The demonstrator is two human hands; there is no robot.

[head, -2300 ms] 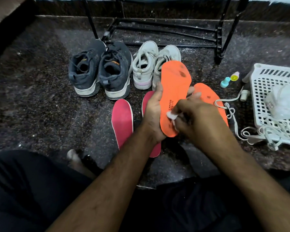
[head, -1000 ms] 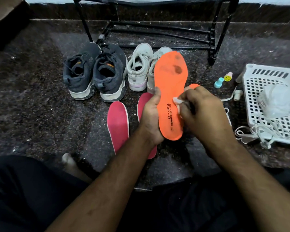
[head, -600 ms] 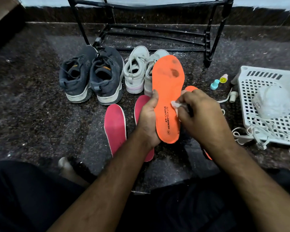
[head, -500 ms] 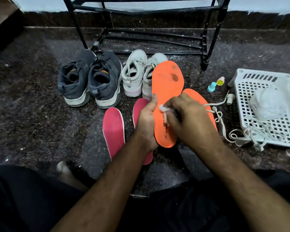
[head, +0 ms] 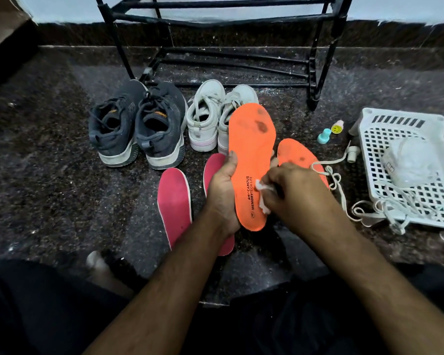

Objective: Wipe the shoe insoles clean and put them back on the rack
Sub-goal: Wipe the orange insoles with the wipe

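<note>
My left hand (head: 222, 193) grips an orange insole (head: 251, 155) by its left edge and holds it up, toe end away from me. Dark smudges mark its toe area. My right hand (head: 290, 193) pinches a small white wipe (head: 262, 194) and presses it on the insole's heel half, beside the printed lettering. A second orange insole (head: 296, 155) lies on the floor behind my right hand. Two pink insoles (head: 174, 206) lie on the floor to the left, one partly hidden by my left hand. The black metal shoe rack (head: 231, 47) stands at the back.
A pair of dark grey sneakers (head: 139, 124) and a pair of white sneakers (head: 215, 116) stand in front of the rack. A white plastic basket (head: 405, 124) with a white bundle sits at right, white laces (head: 344, 196) trailing from it. Small bottles (head: 330, 131) stand nearby.
My right hand has rubbed the wipe across the insole's lower half, from its left side back to the right of the lettering. The view has tilted up, showing more of the rack.
</note>
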